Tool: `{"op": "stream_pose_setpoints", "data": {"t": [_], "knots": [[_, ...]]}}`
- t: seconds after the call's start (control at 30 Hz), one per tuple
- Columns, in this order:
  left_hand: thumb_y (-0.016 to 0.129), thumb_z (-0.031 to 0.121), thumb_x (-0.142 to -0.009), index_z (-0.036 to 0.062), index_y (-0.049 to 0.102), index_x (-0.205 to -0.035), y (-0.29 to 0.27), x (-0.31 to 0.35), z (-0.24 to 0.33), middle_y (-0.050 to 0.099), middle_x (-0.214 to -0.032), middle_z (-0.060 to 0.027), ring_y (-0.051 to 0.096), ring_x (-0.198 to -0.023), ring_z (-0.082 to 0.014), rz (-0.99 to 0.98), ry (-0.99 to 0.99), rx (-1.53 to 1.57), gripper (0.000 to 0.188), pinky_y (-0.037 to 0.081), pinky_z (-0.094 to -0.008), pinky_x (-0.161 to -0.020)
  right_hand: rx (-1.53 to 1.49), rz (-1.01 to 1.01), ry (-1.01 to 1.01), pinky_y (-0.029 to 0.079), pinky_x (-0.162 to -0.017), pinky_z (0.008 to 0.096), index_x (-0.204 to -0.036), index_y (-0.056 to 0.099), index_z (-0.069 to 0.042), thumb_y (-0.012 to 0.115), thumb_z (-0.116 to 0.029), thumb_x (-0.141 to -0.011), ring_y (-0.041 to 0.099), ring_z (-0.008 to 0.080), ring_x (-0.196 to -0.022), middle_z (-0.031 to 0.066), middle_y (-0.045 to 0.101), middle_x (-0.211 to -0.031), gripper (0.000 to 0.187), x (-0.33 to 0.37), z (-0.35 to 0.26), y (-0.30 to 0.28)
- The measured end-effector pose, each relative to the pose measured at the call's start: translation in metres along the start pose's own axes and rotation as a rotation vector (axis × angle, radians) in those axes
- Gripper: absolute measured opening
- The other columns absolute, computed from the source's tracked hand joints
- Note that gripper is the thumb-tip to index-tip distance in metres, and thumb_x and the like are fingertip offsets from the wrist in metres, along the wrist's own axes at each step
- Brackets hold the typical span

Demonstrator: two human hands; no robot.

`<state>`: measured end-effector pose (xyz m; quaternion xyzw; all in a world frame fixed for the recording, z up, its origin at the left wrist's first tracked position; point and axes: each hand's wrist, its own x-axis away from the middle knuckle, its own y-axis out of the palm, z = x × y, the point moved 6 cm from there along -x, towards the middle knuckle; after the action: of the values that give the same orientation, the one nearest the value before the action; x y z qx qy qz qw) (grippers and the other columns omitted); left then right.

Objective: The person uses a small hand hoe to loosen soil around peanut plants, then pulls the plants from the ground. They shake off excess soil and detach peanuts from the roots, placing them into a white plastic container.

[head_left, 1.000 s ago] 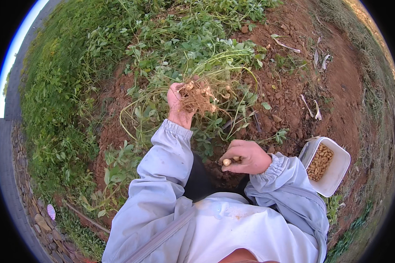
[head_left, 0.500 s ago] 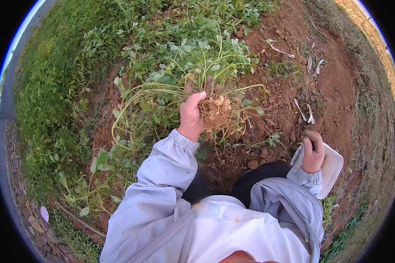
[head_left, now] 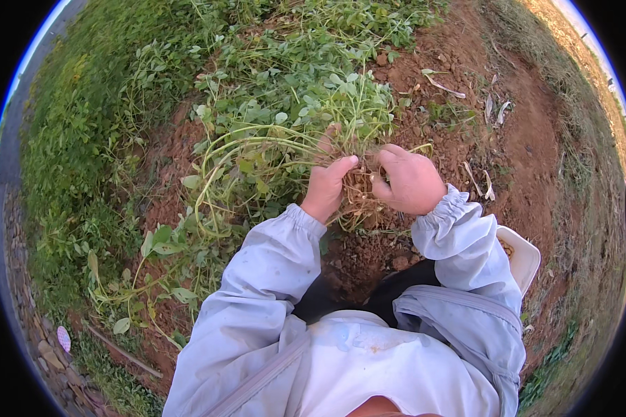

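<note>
Left hand (head_left: pixel 327 186) is wrapped around stem base of plant bunch (head_left: pixel 358 139), thumb pressed near roots. Roots (head_left: pixel 358 200) hang between two hands, above red-brown soil (head_left: pixel 365 267). Right hand (head_left: pixel 412 179) is at right side of roots, fingers curled, narrow space to thumb; whether they pinch something, I cannot tell. White container (head_left: pixel 530 263) is partly hidden behind right sleeve (head_left: pixel 466 229). Leafy plants (head_left: pixel 83 181) spread at left.

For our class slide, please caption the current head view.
Left hand gripping an uprooted plant, right hand at its roots, white tub beyond the right sleeve.
</note>
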<state>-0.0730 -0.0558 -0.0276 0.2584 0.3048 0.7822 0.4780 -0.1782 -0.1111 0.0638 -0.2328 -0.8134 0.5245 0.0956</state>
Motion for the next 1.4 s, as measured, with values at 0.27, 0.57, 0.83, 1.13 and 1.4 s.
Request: {"op": "stream_pose_setpoints", "data": {"t": [0.27,0.57,0.83,1.13,1.4], "knots": [[0.047,-0.002,-0.08,0.0012,0.034,-0.133,0.001,-0.002,-0.004,0.055,-0.117,-0.0167,0.061,-0.097,-0.0261,-0.011,0.017,-0.055,0.054,0.053,-0.0376,-0.083,-1.029,-0.373,0.3,0.038,-0.047,0.027,-0.086,0.055,0.002,0.045,-0.022,-0.088,0.05,0.0116,-0.051,0.0074,0.053,-0.069,0.026,0.023,0.014,0.033],[0.046,0.02,-0.087,0.0003,0.054,-0.099,-0.052,-0.023,0.032,0.064,-0.091,-0.0163,0.064,-0.079,-0.0295,0.257,-0.164,0.252,0.024,0.055,-0.0461,-0.071,-1.822,0.183,0.134,0.036,-0.032,0.0232,-0.08,0.051,0.001,0.051,-0.034,-0.083,0.053,0.0176,-0.04,0.0201,0.059,-0.077,0.035,0.089,0.041,-0.004],[0.042,0.029,-0.09,0.0005,0.054,-0.104,-0.044,-0.022,0.02,0.062,-0.099,-0.0167,0.062,-0.088,-0.0333,0.194,-0.198,0.292,0.035,0.05,-0.0493,-0.079,-2.021,0.242,0.283,0.042,-0.033,0.0269,-0.098,0.046,-0.002,0.049,-0.026,-0.087,0.06,0.0213,-0.051,0.0188,0.062,-0.082,0.027,0.107,0.057,0.021],[0.04,0.031,-0.09,-0.0004,0.054,-0.109,-0.034,-0.02,0.01,0.062,-0.103,-0.0158,0.059,-0.094,-0.0332,0.212,-0.196,0.224,0.039,0.047,-0.0508,-0.083,-2.014,0.309,0.334,0.049,-0.04,0.0306,-0.092,0.049,-0.002,0.053,-0.023,-0.084,0.057,0.0234,-0.053,0.0163,0.057,-0.078,0.023,0.108,0.06,0.031],[0.044,0.034,-0.089,0.0053,0.057,-0.103,-0.041,-0.024,-0.001,0.063,-0.098,-0.0101,0.06,-0.089,-0.0267,0.238,-0.201,0.071,0.034,0.047,-0.0447,-0.082,-1.968,0.188,0.388,0.055,-0.054,0.0367,-0.09,0.047,-0.004,0.048,-0.022,-0.081,0.062,0.0255,-0.062,0.0162,0.059,-0.081,0.02,0.12,0.063,0.037]]}}
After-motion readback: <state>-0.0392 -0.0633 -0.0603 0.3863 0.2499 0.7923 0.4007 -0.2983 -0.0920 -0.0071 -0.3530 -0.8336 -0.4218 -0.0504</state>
